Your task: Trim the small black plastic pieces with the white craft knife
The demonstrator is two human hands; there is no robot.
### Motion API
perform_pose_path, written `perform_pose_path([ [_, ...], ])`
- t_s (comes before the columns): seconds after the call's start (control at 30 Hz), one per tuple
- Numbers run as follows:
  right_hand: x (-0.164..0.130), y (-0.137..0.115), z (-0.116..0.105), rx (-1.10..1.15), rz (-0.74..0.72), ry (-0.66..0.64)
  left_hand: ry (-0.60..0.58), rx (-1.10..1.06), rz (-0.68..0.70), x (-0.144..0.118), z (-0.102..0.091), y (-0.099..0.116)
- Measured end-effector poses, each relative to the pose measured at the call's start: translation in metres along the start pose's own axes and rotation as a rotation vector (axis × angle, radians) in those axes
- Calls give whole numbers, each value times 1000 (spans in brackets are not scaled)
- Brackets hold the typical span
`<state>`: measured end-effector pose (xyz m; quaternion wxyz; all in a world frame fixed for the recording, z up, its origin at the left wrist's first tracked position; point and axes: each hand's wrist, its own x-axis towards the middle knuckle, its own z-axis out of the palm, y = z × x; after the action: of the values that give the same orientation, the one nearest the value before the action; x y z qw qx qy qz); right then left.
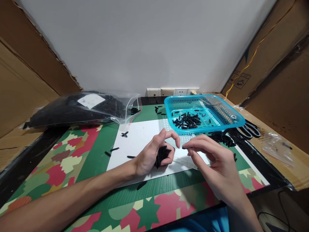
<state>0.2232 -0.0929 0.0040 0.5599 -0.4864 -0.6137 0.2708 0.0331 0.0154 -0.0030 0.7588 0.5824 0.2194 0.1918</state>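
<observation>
Soft light falls across the wall (pixel 125 48); wide-angle distortion stretches the edges.

Black, matt black, that's my strips (pixel 163 156), and they stand out sharply against the white paper (pixel 142 130). Under that I've got the mat (pixel 95 154): plain green here, then camouflage-like patches of pinkish red, cream, tan and green. Over there, bright turquoise basket (pixel 205 131); clear bag (pixel 60 112) showing black, label (pixel 91 101) white; pale grey wall (pixel 120 48), brown cardboard (pixel 277 100), yellow-orange wire (pixel 256 51).
</observation>
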Motion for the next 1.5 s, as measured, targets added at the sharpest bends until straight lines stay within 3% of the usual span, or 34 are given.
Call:
perform_pose_path([
  [0.5,-1,-3,2,-3,-52,-162,-53,268,257,-10,9,-8],
  [0.8,-6,-2,9,-165,-177,-123,-5,230,276,-10,12,-10],
  [0.97,-9,-4,13,-263,-247,-65,-34,246,330,-11,12,-13],
  [1.27,-9,-6,17,-380,-329,-138,-135,356,453,-14,10,-14],
  [1.5,-9,-8,14,-317,-248,-45,13,288,358,-12,14,-11],
])
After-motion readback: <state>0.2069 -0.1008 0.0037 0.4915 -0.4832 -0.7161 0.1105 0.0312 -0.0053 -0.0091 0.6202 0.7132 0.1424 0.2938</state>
